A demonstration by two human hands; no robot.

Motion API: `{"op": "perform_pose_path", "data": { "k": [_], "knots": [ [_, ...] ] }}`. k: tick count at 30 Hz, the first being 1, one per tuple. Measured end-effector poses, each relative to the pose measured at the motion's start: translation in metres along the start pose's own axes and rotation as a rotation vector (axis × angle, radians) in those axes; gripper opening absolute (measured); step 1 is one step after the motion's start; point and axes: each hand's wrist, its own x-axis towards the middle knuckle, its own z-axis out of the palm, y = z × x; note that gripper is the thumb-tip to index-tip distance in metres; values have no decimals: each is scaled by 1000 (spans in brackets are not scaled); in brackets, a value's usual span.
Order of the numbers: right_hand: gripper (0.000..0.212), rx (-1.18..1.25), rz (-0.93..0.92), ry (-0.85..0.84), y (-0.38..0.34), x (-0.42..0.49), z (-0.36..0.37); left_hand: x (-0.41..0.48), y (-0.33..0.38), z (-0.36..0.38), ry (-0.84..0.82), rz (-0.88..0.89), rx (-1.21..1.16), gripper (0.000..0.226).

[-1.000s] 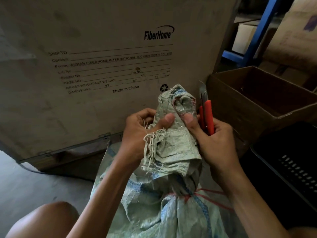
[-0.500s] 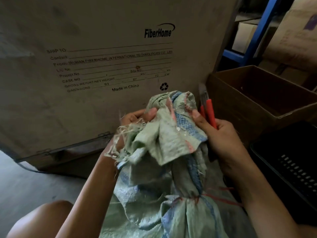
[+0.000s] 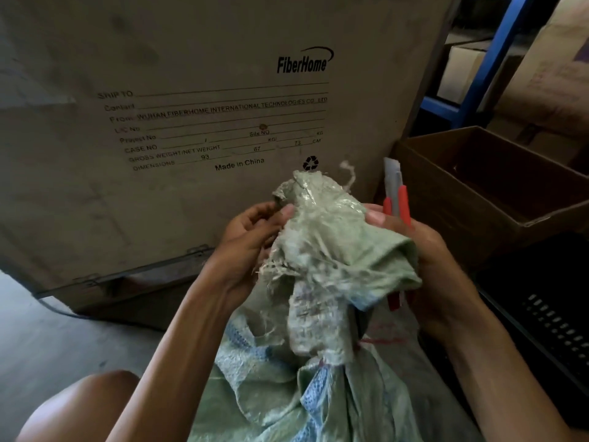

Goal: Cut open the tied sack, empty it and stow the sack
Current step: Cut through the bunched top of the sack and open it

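Observation:
A pale green woven sack (image 3: 318, 393) with blue stripes stands between my arms, its neck tied with red string (image 3: 379, 341). Above the tie, the bunched, frayed sack top (image 3: 325, 237) is held up by both hands. My left hand (image 3: 248, 247) pinches its left side with thumb and fingers. My right hand (image 3: 430, 260) grips its right side and also holds a red utility knife (image 3: 396, 199), whose blade points up beside the sack top.
A large FiberHome crate (image 3: 191, 106) stands close in front. An open brown cardboard box (image 3: 497, 189) sits at the right, with a black plastic crate (image 3: 548, 314) nearer me. Blue shelving (image 3: 490, 59) holds boxes behind. My knee (image 3: 86, 406) is at lower left.
Both hands have kept turning and re-gripping the sack top; its folds have shifted and a loose thread now sticks up. The knife has stayed in my right hand.

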Motion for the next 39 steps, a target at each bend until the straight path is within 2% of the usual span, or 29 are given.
{"op": "perform_pose_path", "data": {
  "k": [1, 2, 5, 6, 8, 10, 13, 16, 18, 21, 23, 24, 26, 29, 32, 37, 39],
  "knots": [
    [76, 56, 34, -63, -1, 0, -5, -1, 0, 0, -60, -32, -45, 78],
    [73, 111, 62, -99, -3, -3, -7, -4, 0, 1, -135, -67, -60, 81],
    [63, 71, -16, -132, -8, -7, -6, -10, 3, 7, -232, -103, -78, 44],
    [54, 21, -55, -83, -12, -7, -3, -10, 3, 8, -222, -69, -77, 44],
    [37, -73, -151, 52, -20, -7, -2, -8, 4, 4, -188, -13, -48, 68],
    [35, -159, -265, 181, -26, -7, -8, -7, 8, 2, -126, -27, -94, 87],
    [19, -182, -415, 320, -34, -13, -13, -7, 11, 1, -7, -38, -33, 66],
    [26, -300, -525, 334, -38, -21, -9, -10, 11, 5, 129, 41, 147, 50],
    [30, -298, -539, 229, -36, -28, 3, -13, 12, 12, 135, 71, 227, 49],
    [32, -288, -439, 66, -19, -31, 25, -11, 11, 18, 155, 104, 339, 68],
    [33, -324, -385, 19, -3, -29, 38, -8, 9, 20, 112, 65, 293, 89],
    [32, -371, -380, 39, 5, -28, 43, -7, 10, 20, 93, 26, 224, 93],
    [30, -442, -379, 105, 18, -22, 44, -8, 13, 20, 71, -15, 137, 85],
    [32, -458, -318, 159, 21, -15, 35, -7, 14, 16, 67, -29, 140, 65],
    [28, -516, -295, 167, 14, -17, 33, -6, 12, 12, 117, -4, 189, 60],
    [21, -818, -535, 194, 7, -31, 36, -3, 8, 13, 302, 66, 116, 75],
    [35, -927, -580, 190, 7, -36, 40, -3, 6, 14, 342, 113, 137, 77]
  ]
}}
